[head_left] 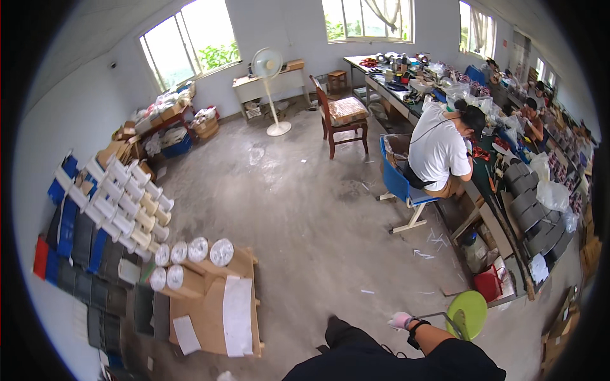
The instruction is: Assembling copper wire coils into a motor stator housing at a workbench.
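Green round seat (468, 314) at lower right of the frame, gloved right hand (401, 320) near its thin bar (434, 314), grip impossible to tell, seated co-worker (437, 149) at upper right, standing fan (267, 63) at upper centre, white spools (122, 222) at left.

the right hand (400, 320) is near a green-seated stool (469, 313) while a co-worker (438, 146) sits at a cluttered table (483, 169).

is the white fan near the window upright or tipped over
Upright: the fan stands on its round base, which rests on the floor.
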### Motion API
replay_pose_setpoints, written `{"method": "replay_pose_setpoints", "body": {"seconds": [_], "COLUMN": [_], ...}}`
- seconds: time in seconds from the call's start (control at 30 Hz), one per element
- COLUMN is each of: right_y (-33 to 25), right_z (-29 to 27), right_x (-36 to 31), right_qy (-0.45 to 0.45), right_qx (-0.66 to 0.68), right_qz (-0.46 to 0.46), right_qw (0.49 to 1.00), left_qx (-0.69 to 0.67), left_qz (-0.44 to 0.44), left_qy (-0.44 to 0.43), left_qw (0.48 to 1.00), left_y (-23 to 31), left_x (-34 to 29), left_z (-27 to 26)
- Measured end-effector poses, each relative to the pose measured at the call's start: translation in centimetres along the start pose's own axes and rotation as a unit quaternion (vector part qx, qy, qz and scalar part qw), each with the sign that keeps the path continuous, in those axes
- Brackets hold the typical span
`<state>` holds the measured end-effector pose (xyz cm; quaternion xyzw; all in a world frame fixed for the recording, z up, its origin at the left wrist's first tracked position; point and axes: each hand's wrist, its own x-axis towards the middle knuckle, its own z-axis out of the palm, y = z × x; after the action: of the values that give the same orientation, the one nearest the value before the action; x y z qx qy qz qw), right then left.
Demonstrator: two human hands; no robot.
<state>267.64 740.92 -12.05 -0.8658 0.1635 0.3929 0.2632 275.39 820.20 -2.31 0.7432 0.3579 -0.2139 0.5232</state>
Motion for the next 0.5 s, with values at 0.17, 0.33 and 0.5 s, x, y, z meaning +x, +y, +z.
{"method": "replay_pose_setpoints", "body": {"seconds": [0.17, 0.33, 0.5], "right_y": [-4.2, -10.7, -19.3], "right_z": [-4.9, -16.6, -34.8], "right_x": [9.6, 20.8, 28.3], "right_qy": [-0.044, -0.053, 0.135], "right_qx": [0.075, 0.106, 0.157], "right_qz": [0.086, 0.097, 0.005], "right_qw": [0.993, 0.988, 0.978], "left_qx": [-0.026, 0.092, 0.224], "left_qz": [0.132, 0.082, 0.018], "left_qy": [0.048, -0.107, -0.2], "left_qw": [0.99, 0.987, 0.954], "left_y": [21.3, 31.8, 41.4], "left_x": [16.3, 23.7, 29.1], "left_z": [5.1, 17.4, 27.0]}}
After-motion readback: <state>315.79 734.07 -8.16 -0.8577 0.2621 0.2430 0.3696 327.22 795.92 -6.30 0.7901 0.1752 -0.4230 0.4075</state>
